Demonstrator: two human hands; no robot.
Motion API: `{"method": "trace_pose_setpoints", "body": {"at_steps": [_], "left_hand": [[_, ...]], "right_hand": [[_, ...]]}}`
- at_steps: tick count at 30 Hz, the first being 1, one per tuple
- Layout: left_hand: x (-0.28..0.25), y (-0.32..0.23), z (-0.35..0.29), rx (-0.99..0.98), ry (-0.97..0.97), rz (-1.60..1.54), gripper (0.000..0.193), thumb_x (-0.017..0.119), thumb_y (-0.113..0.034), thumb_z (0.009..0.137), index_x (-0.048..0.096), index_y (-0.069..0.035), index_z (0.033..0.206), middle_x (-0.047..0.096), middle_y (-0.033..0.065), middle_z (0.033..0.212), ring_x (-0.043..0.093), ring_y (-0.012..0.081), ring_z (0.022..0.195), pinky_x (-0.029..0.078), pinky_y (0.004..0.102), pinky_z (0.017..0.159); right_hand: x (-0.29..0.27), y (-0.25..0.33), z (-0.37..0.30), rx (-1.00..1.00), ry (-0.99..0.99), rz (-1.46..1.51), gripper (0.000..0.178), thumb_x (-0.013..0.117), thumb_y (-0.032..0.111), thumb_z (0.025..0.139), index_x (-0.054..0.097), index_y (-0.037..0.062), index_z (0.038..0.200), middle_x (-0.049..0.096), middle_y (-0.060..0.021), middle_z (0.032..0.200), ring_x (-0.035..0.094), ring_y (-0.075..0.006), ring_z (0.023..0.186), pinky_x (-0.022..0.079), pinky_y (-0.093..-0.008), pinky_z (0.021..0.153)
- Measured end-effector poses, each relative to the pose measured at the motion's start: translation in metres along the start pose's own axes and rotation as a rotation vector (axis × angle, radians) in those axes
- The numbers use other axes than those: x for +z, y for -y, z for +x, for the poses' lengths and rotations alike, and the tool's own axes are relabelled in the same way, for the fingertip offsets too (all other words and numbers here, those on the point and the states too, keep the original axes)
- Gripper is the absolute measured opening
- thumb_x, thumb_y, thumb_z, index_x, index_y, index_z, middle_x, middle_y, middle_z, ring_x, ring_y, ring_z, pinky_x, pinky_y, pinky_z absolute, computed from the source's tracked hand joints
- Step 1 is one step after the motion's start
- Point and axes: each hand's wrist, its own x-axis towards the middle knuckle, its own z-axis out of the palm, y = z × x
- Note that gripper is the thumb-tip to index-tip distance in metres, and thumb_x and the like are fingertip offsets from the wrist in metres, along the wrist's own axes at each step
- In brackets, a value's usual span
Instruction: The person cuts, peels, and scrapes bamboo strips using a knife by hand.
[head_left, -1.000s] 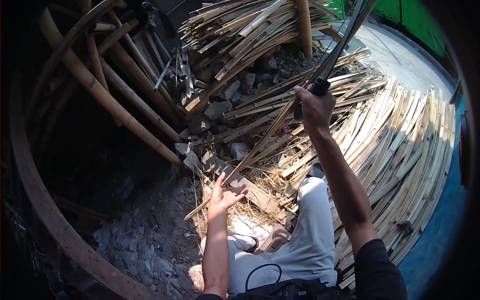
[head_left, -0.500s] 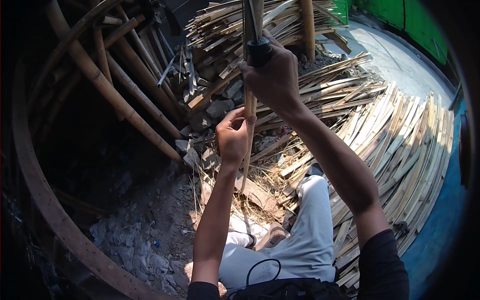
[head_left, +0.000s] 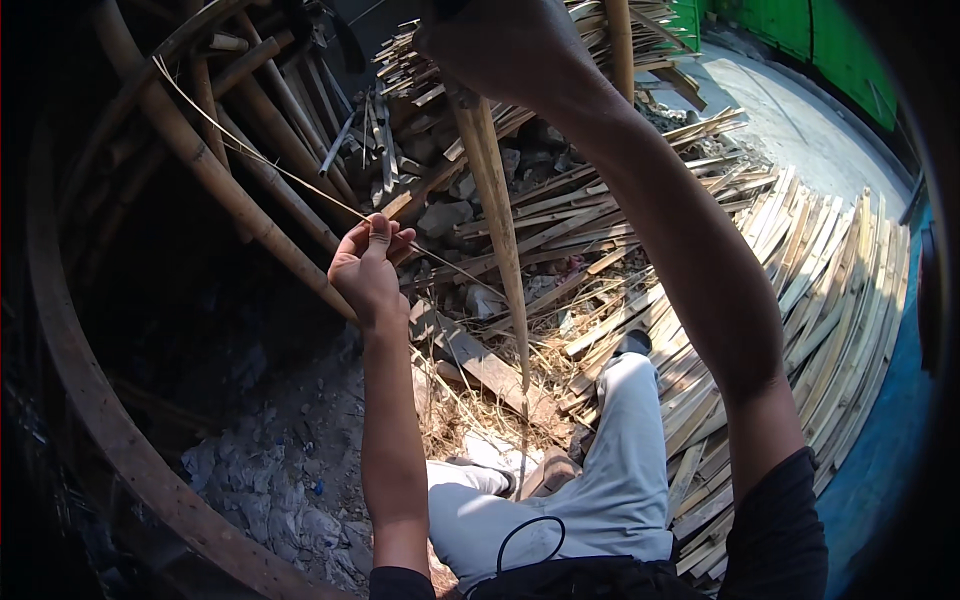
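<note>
My left hand [head_left: 370,268] is closed in a pinch on a thin bamboo sliver [head_left: 275,165]. The sliver slants from the upper left, through my fingers, down toward the bamboo piece. My right hand [head_left: 505,50] is raised at the top edge, dark against the light, closed round a black-handled knife. Only a dark bit of the knife [head_left: 446,8] shows; its blade is out of view. A long tapering bamboo piece [head_left: 492,190] hangs below the right hand, tip down, near my feet. Whether the right fingers also grip it, I cannot tell.
Split bamboo strips [head_left: 800,290] lie in a broad pile at the right, with another stack [head_left: 590,45] at the back. Thick bamboo poles [head_left: 200,170] lean at the left. Stones [head_left: 440,218] and a flat board [head_left: 490,365] lie ahead; my legs [head_left: 625,430] are below.
My left hand has moved left and off the bamboo piece, now with a thin sliver in it. The right hand has risen and shifted left. The bamboo's lower tip has swung right.
</note>
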Motion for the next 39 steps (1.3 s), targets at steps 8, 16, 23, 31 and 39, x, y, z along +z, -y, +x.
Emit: {"method": "trace_pose_setpoints", "body": {"at_steps": [8,16,23,31,39], "left_hand": [[-0.097,0.127,-0.04,-0.406,-0.4,-0.139,0.015,0.059,-0.015,0.092,0.053,-0.002,0.088,0.063,0.0089,0.081,0.067,0.0225,0.077,0.055,0.0333,0.065],[-0.163,0.278,-0.09,-0.756,-0.618,-0.226,0.016,0.049,-0.016,0.096,0.053,-0.003,0.087,0.062,0.0112,0.083,0.067,0.0236,0.079,0.057,0.037,0.075],[-0.327,0.291,-0.107,-0.494,-0.81,0.144,0.008,0.055,-0.011,0.093,0.049,-0.005,0.094,0.063,0.0131,0.085,0.066,0.0261,0.072,0.057,0.0377,0.064],[-0.276,0.24,-0.098,-0.305,-0.189,1.535,0.072,0.079,-0.024,0.073,0.046,0.009,0.128,0.063,0.0223,0.109,0.061,0.0276,0.103,0.047,0.0351,0.092],[-0.009,0.198,-0.094,-0.284,0.508,0.052,0.049,0.07,-0.009,0.084,0.05,0.001,0.127,0.06,0.0119,0.117,0.059,0.0154,0.103,0.052,0.0283,0.084]], "right_hand": [[0.019,-0.036,-0.032,0.172,0.228,-0.009,0.016,0.064,0.006,0.066,0.061,-0.0048,0.078,0.062,-0.0185,0.064,0.066,-0.0296,0.065,0.053,-0.0372,0.063],[0.017,-0.048,-0.048,0.168,0.319,-0.016,0.016,0.066,0.006,0.065,0.062,-0.0047,0.077,0.063,-0.0181,0.064,0.067,-0.0281,0.064,0.053,-0.0358,0.062],[-0.018,-0.086,-0.041,0.271,0.283,-0.02,0.016,0.07,0.009,0.066,0.065,-0.0026,0.074,0.064,-0.0101,0.061,0.066,-0.0179,0.06,0.054,-0.0323,0.062],[-0.02,-0.06,-0.036,0.375,0.278,-0.02,0.011,0.07,0.009,0.074,0.063,0.0001,0.075,0.062,-0.0082,0.061,0.06,-0.0158,0.055,0.049,-0.0328,0.055],[-0.015,-0.069,-0.045,0.183,0.2,-0.016,0.013,0.066,0.009,0.075,0.063,-0.0031,0.078,0.062,-0.0198,0.066,0.063,-0.0299,0.061,0.049,-0.0379,0.056]]}}
